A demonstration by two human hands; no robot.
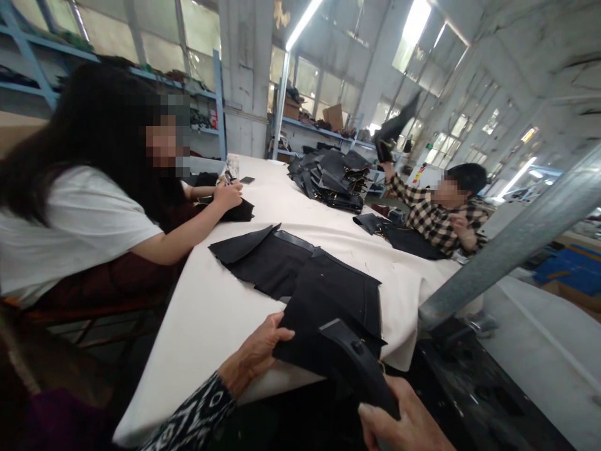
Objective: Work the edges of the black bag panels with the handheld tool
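At the bottom of the frame the left hand [253, 354] holds the edge of a black leather piece [328, 341], the thumb lying on top and the fingers curled under it. The right hand [404, 419], at the lower right, grips the narrow strap-like end of the same piece — its fingers are closed around it, only partly in view. The piece hangs over the near edge of the white table [211, 313], in the lower centre.

Just behind it, in the middle of the frame, more flat black cut pieces [277, 260] lie on the table. At the left a person in a white T-shirt [70, 232] presses a hand [228, 194] on a small dark piece. In the upper centre stands a pile of black parts [331, 178] — beside it, at the right, a person in a checked shirt [432, 216] leans over the table.
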